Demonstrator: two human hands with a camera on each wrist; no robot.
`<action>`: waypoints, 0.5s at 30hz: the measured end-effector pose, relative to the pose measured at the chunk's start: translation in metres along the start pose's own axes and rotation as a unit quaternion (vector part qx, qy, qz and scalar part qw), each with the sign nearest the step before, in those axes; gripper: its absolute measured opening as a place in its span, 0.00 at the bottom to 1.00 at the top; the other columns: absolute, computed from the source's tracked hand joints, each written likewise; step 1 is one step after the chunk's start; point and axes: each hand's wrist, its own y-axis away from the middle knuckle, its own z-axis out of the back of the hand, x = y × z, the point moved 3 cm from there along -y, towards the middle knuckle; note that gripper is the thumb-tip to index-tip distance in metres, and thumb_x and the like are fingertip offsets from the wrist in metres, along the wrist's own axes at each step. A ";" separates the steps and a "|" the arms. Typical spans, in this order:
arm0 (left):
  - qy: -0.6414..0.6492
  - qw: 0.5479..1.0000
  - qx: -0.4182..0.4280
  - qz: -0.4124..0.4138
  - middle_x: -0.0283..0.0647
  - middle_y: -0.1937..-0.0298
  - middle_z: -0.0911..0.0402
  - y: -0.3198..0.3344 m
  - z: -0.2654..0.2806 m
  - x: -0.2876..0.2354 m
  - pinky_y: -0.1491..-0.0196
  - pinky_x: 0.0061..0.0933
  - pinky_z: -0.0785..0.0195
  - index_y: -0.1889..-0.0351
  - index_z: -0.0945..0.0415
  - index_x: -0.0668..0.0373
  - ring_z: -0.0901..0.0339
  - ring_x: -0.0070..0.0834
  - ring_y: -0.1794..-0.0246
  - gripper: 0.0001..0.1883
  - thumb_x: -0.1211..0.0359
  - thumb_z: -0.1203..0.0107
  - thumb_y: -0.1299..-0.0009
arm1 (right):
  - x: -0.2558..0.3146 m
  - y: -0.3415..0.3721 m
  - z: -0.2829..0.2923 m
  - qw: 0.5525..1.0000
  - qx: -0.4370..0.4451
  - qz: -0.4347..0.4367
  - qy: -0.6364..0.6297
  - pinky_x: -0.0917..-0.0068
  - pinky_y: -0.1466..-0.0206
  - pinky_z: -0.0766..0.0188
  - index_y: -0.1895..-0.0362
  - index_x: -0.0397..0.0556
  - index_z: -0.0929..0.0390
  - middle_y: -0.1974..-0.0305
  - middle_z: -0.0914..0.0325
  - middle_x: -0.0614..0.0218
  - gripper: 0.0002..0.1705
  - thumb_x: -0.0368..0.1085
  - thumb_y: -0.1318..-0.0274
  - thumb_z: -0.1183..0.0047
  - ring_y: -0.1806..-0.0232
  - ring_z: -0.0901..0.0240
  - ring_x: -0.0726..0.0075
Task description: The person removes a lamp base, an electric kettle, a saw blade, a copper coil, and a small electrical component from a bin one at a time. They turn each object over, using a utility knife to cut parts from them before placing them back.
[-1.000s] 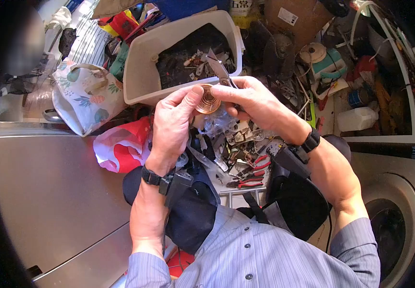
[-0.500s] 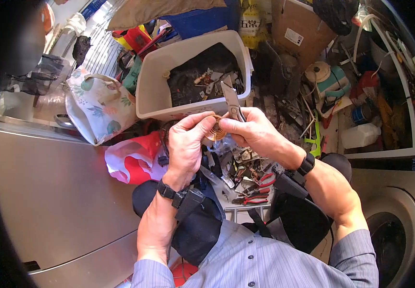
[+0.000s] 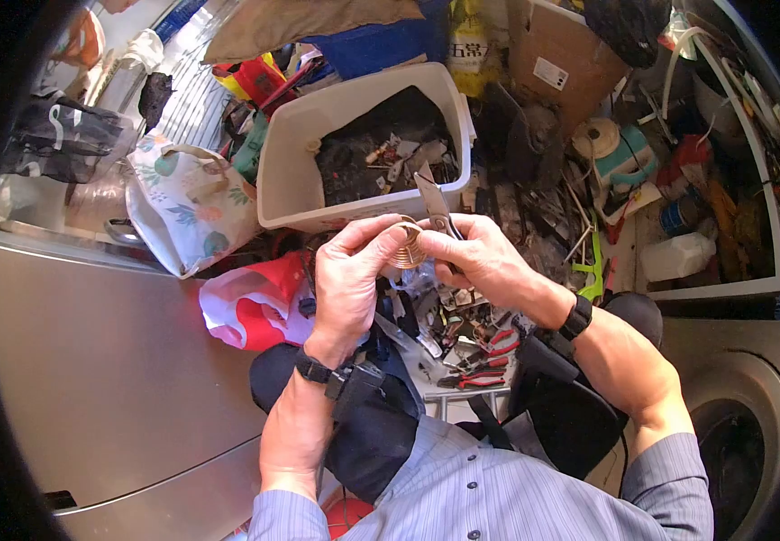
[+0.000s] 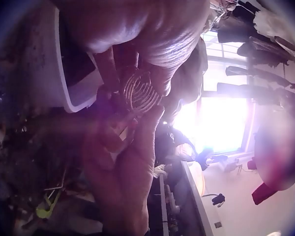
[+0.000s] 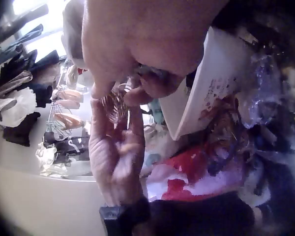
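A coil of copper-coloured wire, wound in several rings, is held up between both hands. My left hand pinches its left edge between thumb and fingers. My right hand grips a knife, its angled blade pointing up and away, while the thumb lies at the coil's right edge. In the left wrist view the rings of the coil show side-on between the fingertips. The right wrist view has the coil above the left palm; the knife is hidden there.
Beyond the hands stands a white plastic bin with small scrap in it. Below lie loose parts and red-handled pliers. A red-and-white bag and a patterned bag are at left, a washing machine at right.
The head view has shifted, so bin and hands sit lower and further right. The coil has turned from facing the camera to more edge-on; both hands keep their hold.
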 end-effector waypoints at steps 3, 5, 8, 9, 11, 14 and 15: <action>-0.015 0.999 -0.006 -0.027 0.40 0.51 0.12 0.000 0.003 -0.001 0.45 0.25 0.24 0.47 0.16 0.66 0.17 0.23 0.51 0.15 0.73 0.31 0.30 | -0.006 0.003 0.002 0.999 0.021 -0.031 0.001 0.84 0.76 0.46 0.49 0.47 0.18 0.75 0.27 0.81 0.21 0.51 0.30 0.39 0.78 0.40 0.89; -0.013 0.999 0.011 -0.049 0.40 0.48 0.13 -0.001 0.006 0.002 0.44 0.25 0.24 0.47 0.16 0.66 0.17 0.24 0.48 0.16 0.75 0.31 0.31 | -0.005 0.003 0.003 0.999 0.027 -0.032 0.009 0.85 0.76 0.44 0.47 0.47 0.19 0.73 0.27 0.81 0.22 0.52 0.29 0.40 0.77 0.40 0.89; -0.035 0.995 0.035 -0.088 0.40 0.44 0.16 0.003 0.000 -0.007 0.40 0.27 0.25 0.47 0.17 0.67 0.19 0.27 0.44 0.17 0.78 0.31 0.34 | 0.007 0.006 0.001 1.000 0.011 0.002 -0.001 0.85 0.75 0.43 0.46 0.47 0.19 0.70 0.26 0.80 0.22 0.51 0.30 0.39 0.75 0.38 0.88; -0.060 0.992 0.040 -0.108 0.40 0.41 0.18 0.005 -0.004 -0.012 0.38 0.28 0.25 0.47 0.17 0.67 0.19 0.28 0.42 0.18 0.80 0.31 0.35 | 0.008 0.006 0.003 1.000 0.027 0.008 0.001 0.85 0.75 0.42 0.45 0.46 0.19 0.69 0.25 0.79 0.22 0.50 0.31 0.38 0.75 0.37 0.88; -0.064 0.987 0.068 -0.132 0.42 0.40 0.19 0.009 -0.008 -0.016 0.34 0.32 0.27 0.44 0.20 0.68 0.19 0.31 0.41 0.22 0.85 0.33 0.37 | 0.009 0.008 0.006 0.999 0.042 0.015 0.002 0.85 0.74 0.41 0.44 0.46 0.19 0.68 0.25 0.79 0.22 0.49 0.31 0.38 0.74 0.36 0.88; -0.031 0.974 0.115 -0.192 0.47 0.36 0.23 0.011 -0.012 -0.018 0.32 0.37 0.27 0.37 0.28 0.66 0.22 0.36 0.36 0.31 0.90 0.36 0.39 | 0.011 0.011 0.008 0.998 0.063 0.016 0.001 0.84 0.72 0.38 0.43 0.48 0.18 0.67 0.24 0.80 0.22 0.46 0.33 0.35 0.71 0.33 0.86; -0.030 0.974 0.116 -0.192 0.47 0.36 0.23 0.011 -0.012 -0.018 0.32 0.37 0.27 0.37 0.28 0.66 0.22 0.36 0.36 0.31 0.90 0.36 0.39 | 0.013 0.012 0.009 0.998 0.067 0.018 0.010 0.84 0.71 0.37 0.42 0.49 0.18 0.67 0.23 0.80 0.21 0.45 0.34 0.35 0.71 0.32 0.87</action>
